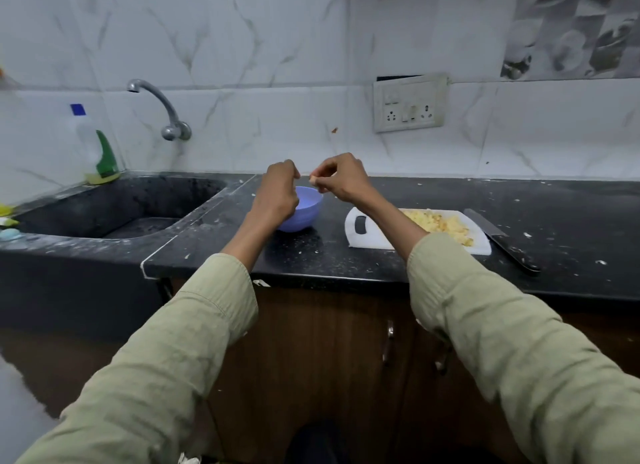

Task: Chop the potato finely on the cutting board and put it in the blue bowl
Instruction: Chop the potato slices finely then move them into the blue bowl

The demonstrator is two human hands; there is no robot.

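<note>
**Head view: potato going to the bowl**

Head view shows the right hand (pixel 341 179) pinching a potato bit (pixel 313 178) above the blue bowl (pixel 301 211). The left hand (pixel 280 193) is curled, apparently empty. Chopped potato (pixel 440 223) lies on the board (pixel 367 235). Next: drop, fetch more.

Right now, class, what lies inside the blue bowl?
The visible part of the blue bowl shows only bare inner wall. The left hand covers its near left side, so any potato there is hidden.
</note>
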